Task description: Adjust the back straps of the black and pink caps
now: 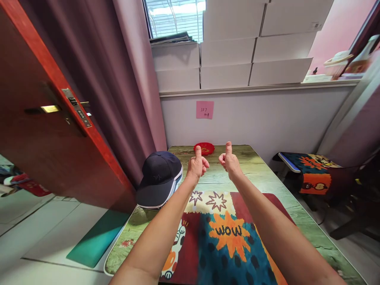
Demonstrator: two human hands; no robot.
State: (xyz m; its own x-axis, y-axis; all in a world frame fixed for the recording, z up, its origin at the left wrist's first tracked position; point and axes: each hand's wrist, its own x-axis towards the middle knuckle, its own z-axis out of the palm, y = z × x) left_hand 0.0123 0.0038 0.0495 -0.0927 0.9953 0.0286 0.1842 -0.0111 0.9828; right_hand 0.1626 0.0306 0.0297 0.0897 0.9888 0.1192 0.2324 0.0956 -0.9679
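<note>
Both arms reach out over the wooden-patterned table (249,166). My left hand (196,164) is raised with the thumb straight up and the other fingers curled in; nothing shows in it. Mirroring it on the right, my right hand (230,160) also has its thumb up and fingers folded, with no object visible. Just behind my left hand lies a red scalloped dish (208,148), partly hidden by the thumb. A dark cap (162,170) with white edging sits left of that hand. Beneath my forearms is a colourful mat (204,241) printed with "WOW".
A brown door (44,130) stands at the left beside a purple curtain (118,79). White boxes (225,51) are stacked on the ledge, above a pink note (204,109) on the wall. A low stool with a patterned cover (314,170) is to the right.
</note>
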